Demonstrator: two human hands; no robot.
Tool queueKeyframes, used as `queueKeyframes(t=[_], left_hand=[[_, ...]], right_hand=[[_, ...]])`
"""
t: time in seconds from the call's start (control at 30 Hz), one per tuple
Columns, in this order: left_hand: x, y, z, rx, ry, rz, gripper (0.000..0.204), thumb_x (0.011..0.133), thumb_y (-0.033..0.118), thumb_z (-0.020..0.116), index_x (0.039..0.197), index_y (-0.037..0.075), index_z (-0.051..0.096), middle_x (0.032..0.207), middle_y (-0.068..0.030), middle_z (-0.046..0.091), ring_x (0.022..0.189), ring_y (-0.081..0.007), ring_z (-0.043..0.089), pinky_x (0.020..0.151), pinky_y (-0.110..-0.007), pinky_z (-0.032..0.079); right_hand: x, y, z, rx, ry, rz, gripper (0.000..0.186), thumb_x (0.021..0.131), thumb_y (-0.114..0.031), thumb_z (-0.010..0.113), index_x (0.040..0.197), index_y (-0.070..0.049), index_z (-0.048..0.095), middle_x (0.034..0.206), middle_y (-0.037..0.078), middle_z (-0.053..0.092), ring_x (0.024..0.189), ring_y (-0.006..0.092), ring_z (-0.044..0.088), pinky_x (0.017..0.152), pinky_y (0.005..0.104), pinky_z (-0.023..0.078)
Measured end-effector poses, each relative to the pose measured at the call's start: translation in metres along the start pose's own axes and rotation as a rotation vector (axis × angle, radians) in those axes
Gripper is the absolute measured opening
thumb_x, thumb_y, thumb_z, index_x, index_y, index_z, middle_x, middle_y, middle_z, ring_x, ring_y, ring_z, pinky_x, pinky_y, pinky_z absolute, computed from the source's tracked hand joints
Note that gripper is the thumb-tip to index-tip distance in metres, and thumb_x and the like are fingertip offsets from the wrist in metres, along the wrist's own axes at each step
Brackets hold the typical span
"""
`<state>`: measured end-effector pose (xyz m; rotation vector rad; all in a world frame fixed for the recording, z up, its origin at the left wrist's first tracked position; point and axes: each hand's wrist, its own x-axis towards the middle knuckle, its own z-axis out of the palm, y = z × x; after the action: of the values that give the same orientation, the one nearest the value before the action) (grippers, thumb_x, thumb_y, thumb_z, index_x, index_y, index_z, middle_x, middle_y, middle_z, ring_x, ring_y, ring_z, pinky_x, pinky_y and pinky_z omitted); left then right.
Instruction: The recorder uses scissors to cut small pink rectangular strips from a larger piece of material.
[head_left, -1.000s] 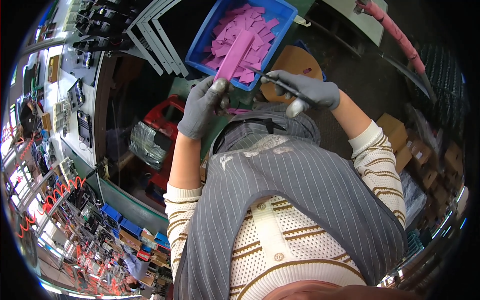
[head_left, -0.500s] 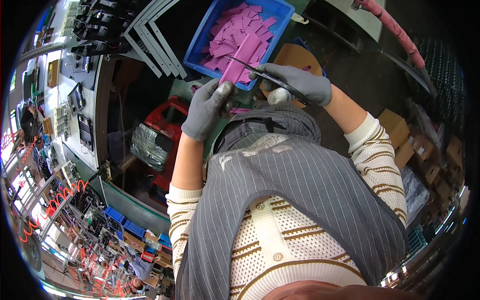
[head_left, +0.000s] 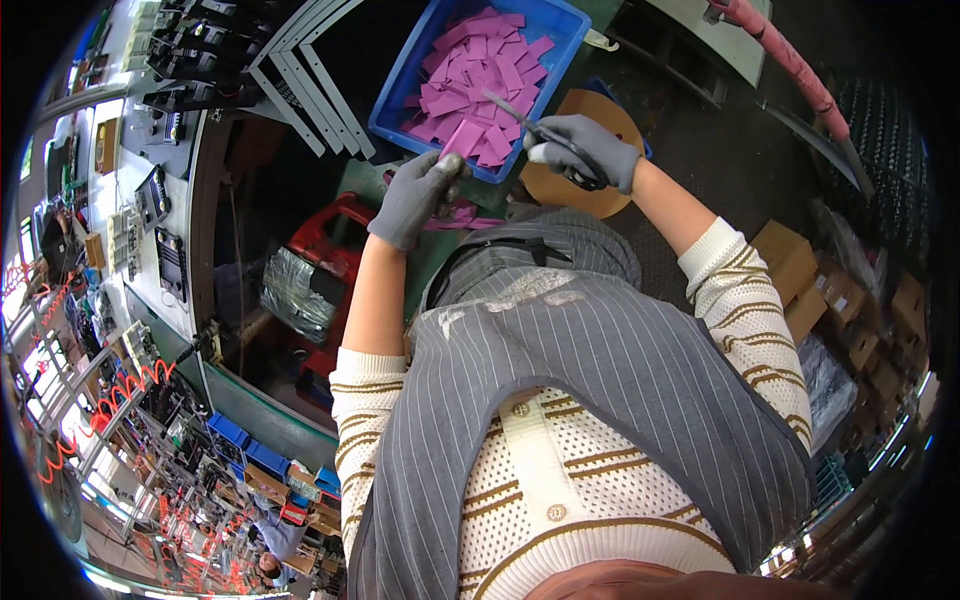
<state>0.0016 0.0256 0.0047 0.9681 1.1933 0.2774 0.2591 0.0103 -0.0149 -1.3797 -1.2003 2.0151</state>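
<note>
My left hand (head_left: pixel 415 197), in a grey glove with dirty fingertips, pinches a short pink strip (head_left: pixel 462 139) by its lower end. The strip reaches over the near rim of a blue bin (head_left: pixel 392 95). Inside the bin lies a heap of cut pink pieces (head_left: pixel 474 60). My right hand (head_left: pixel 590 150), gloved alike, is closed on the handles of dark scissors (head_left: pixel 570 150). Their blades point up and left over the heap, apart from the strip. More pink strips (head_left: pixel 465 217) lie below my left hand, beside my lap.
Under my right hand is a round tan cardboard piece (head_left: pixel 590 200). A red plastic stool or frame (head_left: pixel 335 225) with a wrapped clear-plastic bundle (head_left: pixel 300 292) stands to the left. White metal brackets (head_left: pixel 315 90) lean beyond it. Cardboard boxes (head_left: pixel 785 260) are stacked at right.
The pink strip in my left hand is now much shorter. My right hand has moved the scissors away from it, with the blades swung more upright over the bin.
</note>
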Motion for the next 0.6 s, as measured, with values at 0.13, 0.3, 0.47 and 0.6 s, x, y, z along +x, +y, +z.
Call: queueKeyframes(t=[0.13,0.3,0.47,0.6], left_hand=[[-0.017,0.008,0.004,0.002,-0.066,0.019,0.034,0.09,0.036,0.053,0.09,0.003,0.06,0.062,0.0014,0.049,0.051,-0.0066,0.045,0.048,-0.021,0.038],[-0.023,0.014,0.024,-0.032,-0.135,0.005,0.035,0.089,0.037,0.056,0.092,0.002,0.059,0.062,0.0008,0.05,0.051,-0.0065,0.046,0.048,-0.02,0.039],[-0.033,0.014,0.016,-0.06,-0.202,-0.003,0.035,0.09,0.038,0.053,0.095,0.003,0.057,0.066,0.0009,0.052,0.053,-0.0055,0.047,0.049,-0.018,0.037],[-0.037,0.018,0.011,-0.102,-0.163,0.042,0.034,0.09,0.036,0.053,0.091,0.002,0.058,0.063,0.0012,0.05,0.052,-0.0062,0.046,0.05,-0.019,0.038]], right_hand=[[-0.002,-0.005,0.004,0.247,0.059,-0.099,0.025,0.082,-0.016,0.064,0.103,-0.007,0.055,0.073,0.0,0.054,0.06,0.0058,0.053,0.055,0.0186,0.045],[0.001,-0.03,0.028,0.304,-0.029,-0.197,0.041,0.076,-0.016,0.07,0.111,-0.005,0.052,0.08,0.001,0.054,0.065,0.0084,0.058,0.059,0.0212,0.048],[-0.005,-0.05,0.018,0.294,0.057,-0.28,0.044,0.073,-0.013,0.071,0.112,-0.005,0.052,0.076,0.0,0.052,0.061,0.0079,0.054,0.054,0.02,0.044],[-0.005,-0.056,0.004,0.228,0.135,-0.32,0.046,0.074,-0.011,0.07,0.115,-0.006,0.051,0.077,0.001,0.05,0.063,0.0084,0.054,0.057,0.0201,0.044]])
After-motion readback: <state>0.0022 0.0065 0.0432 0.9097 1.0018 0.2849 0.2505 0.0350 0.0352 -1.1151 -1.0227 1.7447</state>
